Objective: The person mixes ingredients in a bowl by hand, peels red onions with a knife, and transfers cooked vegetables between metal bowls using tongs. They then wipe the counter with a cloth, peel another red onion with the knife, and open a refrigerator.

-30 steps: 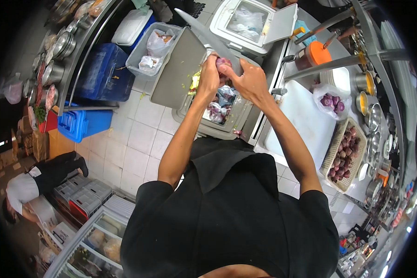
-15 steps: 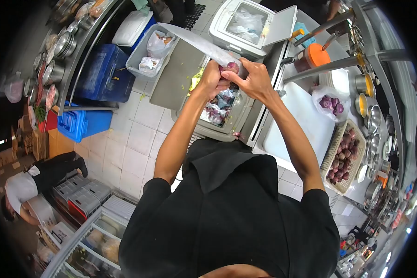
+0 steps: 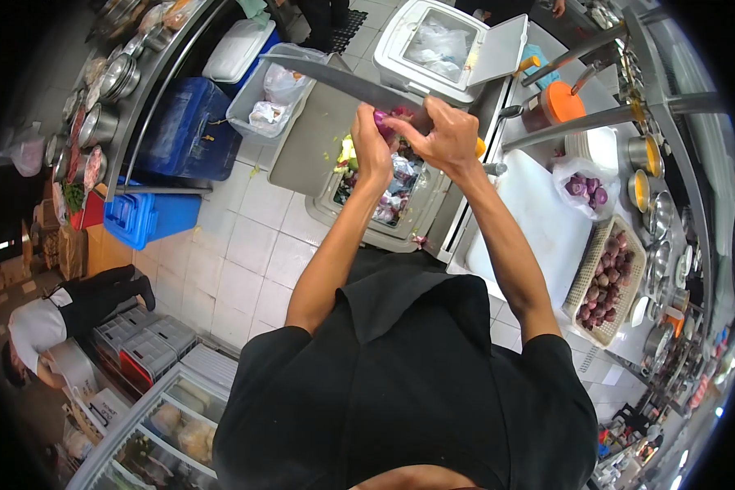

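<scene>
A red onion (image 3: pixel 381 124) is held in my left hand (image 3: pixel 373 153), with the fingers curled round it. My right hand (image 3: pixel 449 137) grips a large knife (image 3: pixel 335 79), whose wide blade points to the upper left across the far side of the onion. The right thumb reaches over to the onion. Below both hands stands an open waste bin (image 3: pixel 321 211) with its lid folded to the left. Peelings and plastic scraps (image 3: pixel 394 192) lie inside it, partly hidden by my hands and wrists.
To the right, a white cutting board (image 3: pixel 531 220) lies beside a bag of peeled red onions (image 3: pixel 585 189) and a basket (image 3: pixel 581 304) of unpeeled ones. A white lidded bin (image 3: pixel 392 61) stands ahead. Another person (image 3: pixel 37 331) bends over at the lower left.
The knife blade has tilted from its flat, bright face to a darker, narrower view. My left hand has turned more upright around the onion, and the right hand has shifted slightly.
</scene>
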The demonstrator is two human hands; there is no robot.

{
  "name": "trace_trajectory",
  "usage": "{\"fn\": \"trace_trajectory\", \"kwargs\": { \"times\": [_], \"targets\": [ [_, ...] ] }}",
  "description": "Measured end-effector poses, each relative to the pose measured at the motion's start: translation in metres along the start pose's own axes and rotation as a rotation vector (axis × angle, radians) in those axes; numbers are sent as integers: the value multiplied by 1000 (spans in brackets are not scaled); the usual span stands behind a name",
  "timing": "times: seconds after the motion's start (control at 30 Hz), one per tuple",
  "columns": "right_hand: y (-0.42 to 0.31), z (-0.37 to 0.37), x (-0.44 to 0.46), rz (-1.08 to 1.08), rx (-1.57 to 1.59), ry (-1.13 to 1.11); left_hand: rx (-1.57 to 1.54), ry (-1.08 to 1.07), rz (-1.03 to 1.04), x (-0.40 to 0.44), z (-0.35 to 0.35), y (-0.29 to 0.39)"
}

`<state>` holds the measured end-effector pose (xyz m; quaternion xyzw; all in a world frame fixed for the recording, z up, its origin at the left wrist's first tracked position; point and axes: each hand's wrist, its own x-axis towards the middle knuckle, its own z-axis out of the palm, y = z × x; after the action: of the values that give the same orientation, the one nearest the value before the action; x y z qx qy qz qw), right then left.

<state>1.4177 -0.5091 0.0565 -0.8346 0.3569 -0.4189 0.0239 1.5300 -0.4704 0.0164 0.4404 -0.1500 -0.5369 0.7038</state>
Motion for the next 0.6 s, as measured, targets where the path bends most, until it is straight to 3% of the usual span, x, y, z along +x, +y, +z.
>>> {"fn": "trace_trajectory", "kwargs": {
  "times": [0.07, 0.27, 0.33, 0.43, 0.53, 0.6],
  "targets": [
    [-6, -1, -5, -36, 37, 14, -176, 31, -13, -5, 6, 6],
    [-19, -3, -26, -97, -31, -136, -185, -84, -199, 13, -22, 1],
    [-19, -3, -29, -104, -29, -148, -240, -419, -340, 16, -29, 11],
    [-15, -6, -37, -113, 5, -119, -255, -311, -306, 14, -30, 8],
    [-7, -6, -47, 14, 73, -128, -377, -241, -298, 13, -42, 10],
    [-3, -3, -50, 374, 22, -168, -405, -158, -246, 13, -54, 6]
  ]
}}
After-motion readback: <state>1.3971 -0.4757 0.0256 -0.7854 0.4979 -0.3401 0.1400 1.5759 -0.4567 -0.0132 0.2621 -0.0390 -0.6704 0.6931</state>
